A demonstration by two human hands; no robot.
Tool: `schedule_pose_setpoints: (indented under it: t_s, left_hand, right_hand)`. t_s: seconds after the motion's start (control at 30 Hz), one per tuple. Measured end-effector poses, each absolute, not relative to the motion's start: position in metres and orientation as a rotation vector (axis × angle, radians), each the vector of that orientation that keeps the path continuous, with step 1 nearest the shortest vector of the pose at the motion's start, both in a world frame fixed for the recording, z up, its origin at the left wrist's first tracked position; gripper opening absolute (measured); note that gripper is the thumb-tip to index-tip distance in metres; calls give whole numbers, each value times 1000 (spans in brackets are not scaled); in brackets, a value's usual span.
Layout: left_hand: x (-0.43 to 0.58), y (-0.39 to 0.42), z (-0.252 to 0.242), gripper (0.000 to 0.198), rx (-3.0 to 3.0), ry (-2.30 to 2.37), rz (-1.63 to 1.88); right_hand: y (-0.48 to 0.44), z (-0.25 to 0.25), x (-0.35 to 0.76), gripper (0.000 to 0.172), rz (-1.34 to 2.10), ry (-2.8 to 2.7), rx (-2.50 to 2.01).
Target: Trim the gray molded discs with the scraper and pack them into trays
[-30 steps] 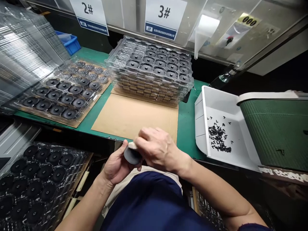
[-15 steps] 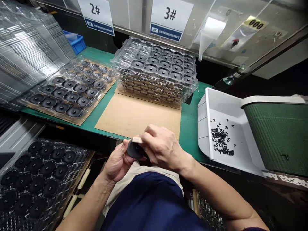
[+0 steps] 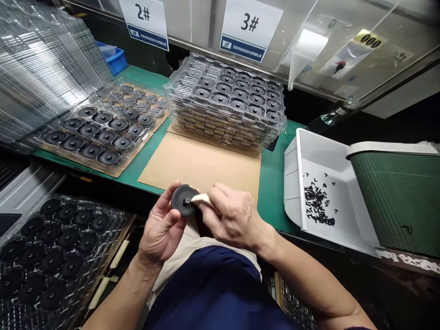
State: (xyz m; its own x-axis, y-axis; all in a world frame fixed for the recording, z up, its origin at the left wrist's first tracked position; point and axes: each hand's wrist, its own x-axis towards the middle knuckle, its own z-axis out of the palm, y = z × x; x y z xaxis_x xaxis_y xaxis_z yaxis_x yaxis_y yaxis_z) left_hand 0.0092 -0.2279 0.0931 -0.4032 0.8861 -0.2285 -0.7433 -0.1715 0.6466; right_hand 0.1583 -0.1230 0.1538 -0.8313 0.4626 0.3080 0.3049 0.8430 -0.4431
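A round black plastic part (image 3: 178, 199), dished with a small hub in its middle, is held by its rim in my left hand (image 3: 160, 233). Its hollow face is turned up toward me. My right hand (image 3: 232, 217) is closed around a cream-coloured piece (image 3: 202, 199), possibly a folded cloth or pad; most of it is hidden in the fist. The tip of this piece reaches the part's right side, close to the hub. Both hands are in front of my lap, just off the near edge of a sheet of brown cardboard (image 3: 195, 160).
Stacked clear trays (image 3: 227, 119) of similar black parts stand behind the cardboard. Another filled tray (image 3: 103, 128) lies left, beside many nested clear trays (image 3: 51, 64). A lower tray (image 3: 51, 252) is at bottom left. On the right, a white bin (image 3: 319, 183) with small black scraps adjoins a green conveyor belt (image 3: 395, 197).
My left hand has moved slightly left and up, tilting the black part so its hollow face shows more fully. The cream piece has gone from the part's upper rim to near its hub.
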Motion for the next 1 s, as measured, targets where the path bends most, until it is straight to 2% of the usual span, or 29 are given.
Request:
schedule_pose_setpoints:
  t_s: [0.17,0.3,0.43,0.57,0.7,0.83,0.93,1.0]
  left_hand:
    - [12,-230,95,54,240,860,1797]
    - [11,-231,96,53,240,845,1784]
    - [9,-233,94,54,228,834,1737]
    - [8,-234,91,52,215,828,1689]
    - [8,-233,91,50,204,792,1659]
    - [8,-230,91,48,168,783,1654]
    - [7,-229,91,49,179,797,1630]
    - [7,-229,91,50,177,811,1623]
  right_hand:
    - [-123,150,162,21,647,-2647,-440]
    - [-121,149,164,24,579,-2598,-525]
    - [-117,149,166,21,632,-2656,-360]
    - [-112,146,169,22,558,-2642,-479]
    - [-108,144,172,18,644,-2691,-309]
    - [-106,144,174,23,615,-2664,-441]
    - [-106,145,175,17,655,-2731,-360]
    - [-105,146,175,19,632,-2733,-378]
